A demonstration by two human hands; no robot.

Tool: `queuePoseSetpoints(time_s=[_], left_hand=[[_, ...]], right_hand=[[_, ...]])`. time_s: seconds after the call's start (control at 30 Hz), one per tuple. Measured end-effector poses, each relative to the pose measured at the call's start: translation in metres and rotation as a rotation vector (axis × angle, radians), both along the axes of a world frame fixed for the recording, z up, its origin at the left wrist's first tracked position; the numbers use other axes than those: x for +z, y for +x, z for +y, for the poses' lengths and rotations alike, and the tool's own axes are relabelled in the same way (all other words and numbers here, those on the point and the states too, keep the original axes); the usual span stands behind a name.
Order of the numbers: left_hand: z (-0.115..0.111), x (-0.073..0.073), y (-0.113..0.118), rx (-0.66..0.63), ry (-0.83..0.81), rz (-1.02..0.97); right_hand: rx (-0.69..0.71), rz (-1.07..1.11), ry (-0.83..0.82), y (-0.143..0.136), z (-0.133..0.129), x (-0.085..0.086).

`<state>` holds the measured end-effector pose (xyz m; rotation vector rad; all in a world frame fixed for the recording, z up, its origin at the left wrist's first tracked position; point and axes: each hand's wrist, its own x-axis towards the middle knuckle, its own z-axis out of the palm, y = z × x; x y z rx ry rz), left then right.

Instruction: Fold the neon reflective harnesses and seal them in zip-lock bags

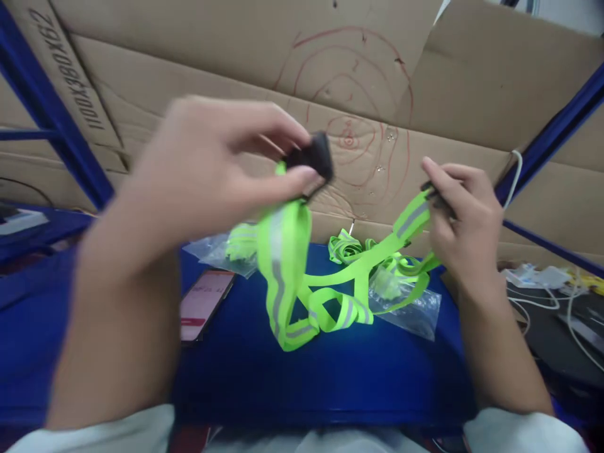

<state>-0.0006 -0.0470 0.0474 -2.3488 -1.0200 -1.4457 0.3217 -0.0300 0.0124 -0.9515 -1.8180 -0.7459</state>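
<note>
A neon-green reflective strap (278, 277) with a grey stripe hangs in a loose loop between my two hands. My left hand (221, 157), slightly blurred, pinches a black plastic buckle (321, 157) at one end, between thumb and fingers. At the right, my right hand (467, 220) is closed on a smaller black buckle piece (438, 198) at the strap's other end, mostly hidden by the fingers. The middle of the strap sags down to the blue table (330, 377), where its lower loops fold over one another.
Behind the strap lie coiled green straps (346, 248) and clear plastic bags (415, 314). A phone (205, 305) with a pinkish screen rests at the left. Cardboard with red drawn rings (349, 135) backs the table, between blue frame posts (51, 107). White cables (542, 302) lie at the right.
</note>
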Motion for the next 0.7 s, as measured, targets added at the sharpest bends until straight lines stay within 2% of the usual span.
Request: queuePoseSetpoints(time_s=[0.1, 0.2, 0.37, 0.7], left_hand=[[0.002, -0.003, 0.05, -0.013, 0.07, 0.156], [0.018, -0.011, 0.075, -0.049, 0.049, 0.177], [0.036, -0.015, 0.074, -0.064, 0.02, 0.082], [0.048, -0.017, 0.07, -0.083, 0.054, 0.095]], right_hand=[[0.042, -0.073, -0.07, -0.032, 0.002, 0.004], [0.064, -0.133, -0.126, -0.044, 0.009, 0.003], [0.038, -0.129, -0.172, -0.039, 0.021, 0.001], [-0.023, -0.172, -0.234, -0.029, 0.026, 0.0]])
